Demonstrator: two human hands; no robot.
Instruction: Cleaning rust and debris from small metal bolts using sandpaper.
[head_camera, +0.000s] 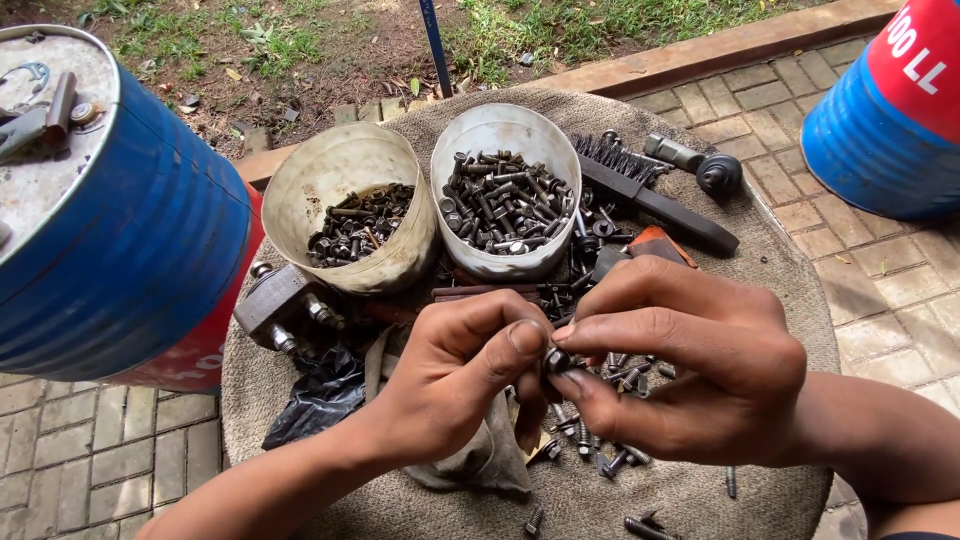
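Observation:
My left hand (455, 375) and my right hand (690, 365) meet over a round cloth-covered surface (770, 250). Together they pinch a small dark bolt with a nut (556, 360) between thumbs and fingertips. Beneath them lies a scatter of loose bolts and screws (610, 455). Behind my hands stand two cut-off plastic tubs: the left tub (340, 160) holds dark nuts and small parts, the right tub (500, 125) is heaped with bolts.
A wire brush with a black handle (660, 205) lies at the back right, a metal block with studs (275, 305) and a black plastic bag (320, 395) at the left. Blue-and-red drums (130, 240) (890, 100) flank the surface. Brick paving and grass surround it.

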